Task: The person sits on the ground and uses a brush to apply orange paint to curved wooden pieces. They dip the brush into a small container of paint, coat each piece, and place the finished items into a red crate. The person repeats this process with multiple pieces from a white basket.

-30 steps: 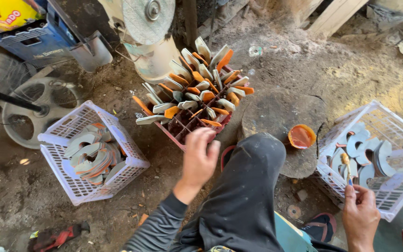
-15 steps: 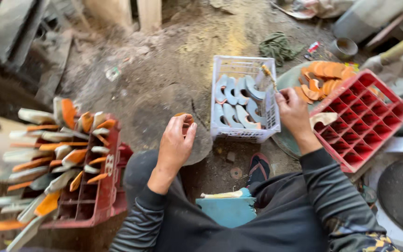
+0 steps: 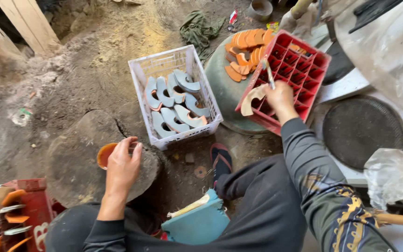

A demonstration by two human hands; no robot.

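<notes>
Since half a second ago the right hand has left the white basket and reached the red crate beside it, fingers closed on a pale curved blade and a thin brush. The blade looks stiff, light, sharp-edged; best held by its blunt back. The left hand cups an orange bowl.

Basket lies left of crate.
</notes>
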